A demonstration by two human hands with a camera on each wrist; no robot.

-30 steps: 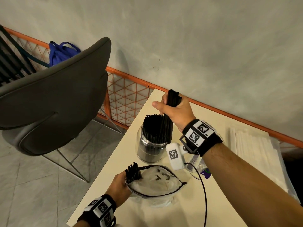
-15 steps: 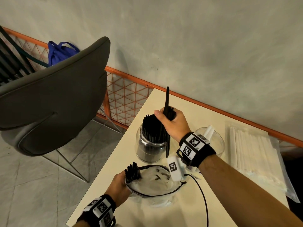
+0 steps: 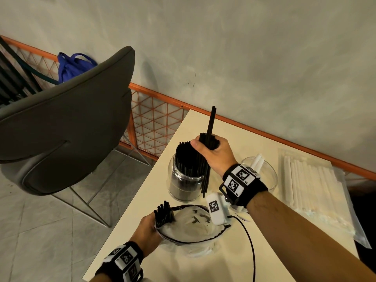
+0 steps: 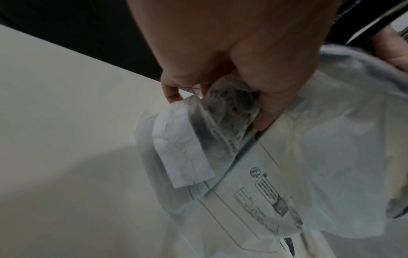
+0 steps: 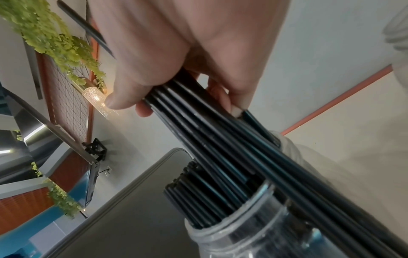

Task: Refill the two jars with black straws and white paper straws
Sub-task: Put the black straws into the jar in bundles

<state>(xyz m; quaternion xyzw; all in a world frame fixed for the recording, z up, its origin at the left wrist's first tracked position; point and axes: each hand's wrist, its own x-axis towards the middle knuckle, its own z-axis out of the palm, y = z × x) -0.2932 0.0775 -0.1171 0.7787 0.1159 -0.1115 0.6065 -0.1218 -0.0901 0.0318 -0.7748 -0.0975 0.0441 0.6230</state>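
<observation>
Head view: right hand (image 3: pixel 216 154) wrapped around a bundle of black straws (image 3: pixel 209 142) directly over the jar (image 3: pixel 184 180) at the left edge of the table (image 3: pixel 264 145); jar already packed with black straws standing upright, bundle lower ends partly in the jar mouth, a few running down outside the jar's right wall; one straw sticks up well above the rest of the bundle. Left hand (image 3: pixel 147 231) at the near left table edge, fingers curled on the rim of a clear plastic bag (image 3: pixel 193 226) with a short tuft of black straws poking out by the thumb. Second jar (image 3: pixel 270 176) sits behind the right wrist, clear, a couple of white paper straws (image 3: pixel 258 161) leaning in it. Pack of white paper straws (image 3: pixel 311 186) lies flat on the right side of the table, well apart from both jars. Grey chair (image 3: pixel 67 123) left of the table, blue bag (image 3: pixel 71 66) behind it. Left wrist view: left hand (image 4: pixel 232 57) pinching crumpled bag film (image 4: pixel 309 157), printed label visible, table surface below; black straws (image 4: pixel 366 26) just visible top right. Right wrist view: right hand (image 5: pixel 176 52) fingers and thumb closed round the black straws (image 5: pixel 209 131), which slant down into the jar (image 5: pixel 253 232) mouth; some pass outside the rim
</observation>
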